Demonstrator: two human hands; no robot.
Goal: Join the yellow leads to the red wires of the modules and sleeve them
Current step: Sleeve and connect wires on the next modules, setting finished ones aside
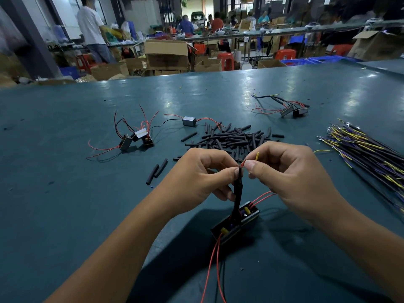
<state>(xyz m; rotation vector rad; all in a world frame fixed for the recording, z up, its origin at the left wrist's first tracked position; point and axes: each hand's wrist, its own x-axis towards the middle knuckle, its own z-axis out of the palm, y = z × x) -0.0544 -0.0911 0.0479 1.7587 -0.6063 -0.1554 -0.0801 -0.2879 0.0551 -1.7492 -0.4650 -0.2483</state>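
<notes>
Joining step: left hand [196, 180] pinches black sleeve [237, 193]; right hand [288, 171] pinches yellow lead [257, 155] at red wire [243, 162]. Next, likely: twist, slide sleeve over.

Two bare, sleeveless forearms [122, 248]

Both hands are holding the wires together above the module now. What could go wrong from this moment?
1. The left hand and the right hand pinch the joint only at the fingertips; the short yellow lead could slip free of the red wire before the twist holds.
2. The black sleeve hangs just below the joint and may slide down toward the module.
3. Pulling upward could tip the module, which rests loose on the table.
</notes>
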